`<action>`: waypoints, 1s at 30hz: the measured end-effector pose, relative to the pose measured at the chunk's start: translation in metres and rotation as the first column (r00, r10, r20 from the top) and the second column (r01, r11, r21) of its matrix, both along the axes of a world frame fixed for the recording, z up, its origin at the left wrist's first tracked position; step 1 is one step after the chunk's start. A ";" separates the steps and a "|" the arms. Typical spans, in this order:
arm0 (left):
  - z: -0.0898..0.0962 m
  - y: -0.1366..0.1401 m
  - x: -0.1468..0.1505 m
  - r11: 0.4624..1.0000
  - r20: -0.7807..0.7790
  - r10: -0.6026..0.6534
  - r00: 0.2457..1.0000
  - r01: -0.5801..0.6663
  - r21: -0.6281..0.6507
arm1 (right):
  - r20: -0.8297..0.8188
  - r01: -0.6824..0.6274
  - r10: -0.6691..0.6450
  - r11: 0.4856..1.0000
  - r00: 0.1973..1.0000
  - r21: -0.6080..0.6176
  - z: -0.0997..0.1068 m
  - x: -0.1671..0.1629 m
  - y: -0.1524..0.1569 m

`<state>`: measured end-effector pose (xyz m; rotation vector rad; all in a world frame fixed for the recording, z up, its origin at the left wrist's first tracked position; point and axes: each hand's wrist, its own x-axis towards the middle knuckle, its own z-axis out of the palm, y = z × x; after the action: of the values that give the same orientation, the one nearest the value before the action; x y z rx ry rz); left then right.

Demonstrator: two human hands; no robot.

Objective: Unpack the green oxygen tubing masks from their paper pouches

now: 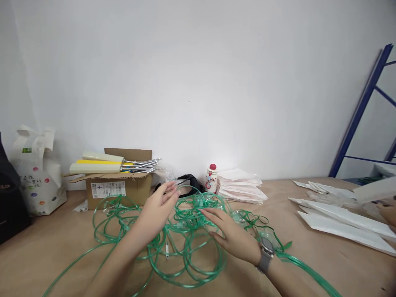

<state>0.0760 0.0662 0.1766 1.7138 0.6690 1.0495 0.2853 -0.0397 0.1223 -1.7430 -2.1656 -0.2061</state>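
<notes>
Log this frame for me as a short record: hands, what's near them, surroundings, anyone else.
Left hand: raised over the tubing, fingertips together; grip unclear
Right hand: over the tubing, thumb apart from fingers, open; watch on wrist 
Nearest thing: tangled green tubing, loosely coiled
Surface: brown covering
Left side: cardboard box with pale-handled rods; printed white bag
Back: red-topped bottle beside stacked pale packets
Right side: flat white packets
Other person: hand at right edge, partly cut off

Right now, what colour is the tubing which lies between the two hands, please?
The tubing is translucent green, seen in the head view.
</notes>
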 end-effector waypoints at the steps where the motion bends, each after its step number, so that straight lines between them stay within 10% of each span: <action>1: 0.001 -0.001 -0.001 1.000 -0.003 0.002 1.000 -0.002 0.005 | -0.019 0.004 -0.005 0.998 1.000 -0.064 0.006 -0.006 0.011; 7: 0.006 -0.002 -0.008 0.998 -0.007 0.033 0.999 -0.033 0.045 | -0.155 0.154 -0.206 0.944 0.966 -0.292 0.047 -0.013 0.070; 14: 0.007 0.003 -0.014 0.989 -0.013 0.124 0.992 -0.123 0.077 | -0.587 0.200 -0.085 0.970 0.805 0.135 0.084 -0.012 0.061; 21: 0.004 0.004 -0.009 0.966 -0.072 0.218 0.973 -0.205 0.160 | -0.905 0.290 0.336 0.867 0.260 0.406 0.092 -0.010 0.040; 24: 0.003 0.003 -0.004 0.974 -0.114 0.186 0.976 -0.168 0.151 | -0.896 0.266 0.419 0.856 0.147 0.444 0.098 -0.017 0.034; 30: -0.003 0.012 -0.003 0.994 -0.137 0.094 0.986 -0.085 0.067 | -0.876 0.187 0.277 0.910 0.394 0.371 0.087 -0.021 0.051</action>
<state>0.0733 0.0786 0.1740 1.8378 0.8172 1.0269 0.2642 0.0114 0.2088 -1.0691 -1.1674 0.2750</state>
